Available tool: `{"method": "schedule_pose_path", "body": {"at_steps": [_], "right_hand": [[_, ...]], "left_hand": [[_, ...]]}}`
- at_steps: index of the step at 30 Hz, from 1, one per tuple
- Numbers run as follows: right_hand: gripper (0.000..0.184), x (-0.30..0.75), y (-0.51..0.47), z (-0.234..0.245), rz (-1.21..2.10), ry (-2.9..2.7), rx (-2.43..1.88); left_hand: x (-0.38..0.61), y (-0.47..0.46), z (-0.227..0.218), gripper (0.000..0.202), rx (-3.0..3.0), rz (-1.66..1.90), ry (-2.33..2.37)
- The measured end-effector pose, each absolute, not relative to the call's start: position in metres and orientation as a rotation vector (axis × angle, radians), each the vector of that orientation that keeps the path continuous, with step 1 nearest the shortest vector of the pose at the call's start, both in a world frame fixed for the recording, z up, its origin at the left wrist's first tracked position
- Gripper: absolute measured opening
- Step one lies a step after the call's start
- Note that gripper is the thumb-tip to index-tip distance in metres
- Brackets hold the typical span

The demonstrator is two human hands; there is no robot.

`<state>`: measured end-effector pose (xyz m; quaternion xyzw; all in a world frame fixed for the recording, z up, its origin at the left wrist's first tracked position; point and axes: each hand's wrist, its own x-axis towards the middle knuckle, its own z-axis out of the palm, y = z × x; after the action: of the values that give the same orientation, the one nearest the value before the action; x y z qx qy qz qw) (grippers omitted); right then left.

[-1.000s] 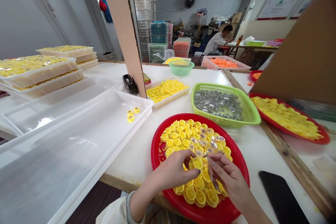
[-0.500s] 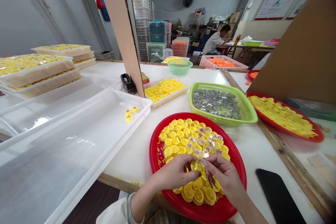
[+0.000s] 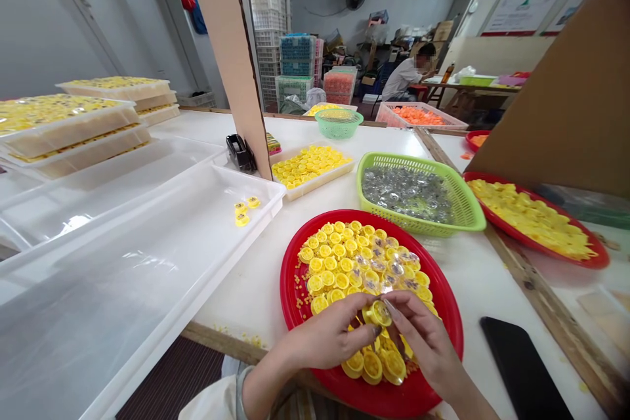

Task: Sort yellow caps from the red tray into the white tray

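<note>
White plastic crates rise in a stack against the back of the workroom, where a person in a pale shirt sits at a far table, and nearer, a tan cardboard panel stands upright on a smooth white worktop. At its near edge sits a round red plastic tray, filled with small yellow plastic cups, most with their open faces up; several clear, dark-marked plastic discs lie over the cups toward its far right. Over the near half of the tray, one small round yellow cup is raised between the two hands. The left hand grips it from the left, thumb on the near side. The right hand meets it at the right and far rim with thumb and fingertips; whether they pinch the rim itself or a clear piece on it, I cannot tell. Being round, the cup has no long axis to speak of; its mouth is tilted up and toward the right hand, so the right fingertips lie just beside the opening while the left fingers wrap its wall. A light-green plastic basket of clear and grey pieces stands beyond the tray, nearer the right hand; a large, shallow white plastic tray holding a few yellow pieces lies on the left hand's side.
</note>
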<state>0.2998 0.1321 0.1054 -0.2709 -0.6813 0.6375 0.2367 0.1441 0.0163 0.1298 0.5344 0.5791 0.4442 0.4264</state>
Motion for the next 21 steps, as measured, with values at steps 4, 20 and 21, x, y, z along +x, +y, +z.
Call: {"method": "schedule_pose_path", "body": {"at_steps": [4,20,21], "right_hand": [[0.024,0.302,0.131,0.099,1.365,-2.054,-0.651],[0.033,0.289,0.079,0.101,1.470,-1.562,-0.889],[0.034,0.287,0.074,0.102,1.483,-1.543,-0.896]], "left_hand": [[0.146,0.014,0.133,0.034,1.352,1.147,1.470],[0.184,0.012,0.117,0.030,1.359,1.277,1.754],[0.188,0.013,0.113,0.030,1.312,1.335,1.772]]}}
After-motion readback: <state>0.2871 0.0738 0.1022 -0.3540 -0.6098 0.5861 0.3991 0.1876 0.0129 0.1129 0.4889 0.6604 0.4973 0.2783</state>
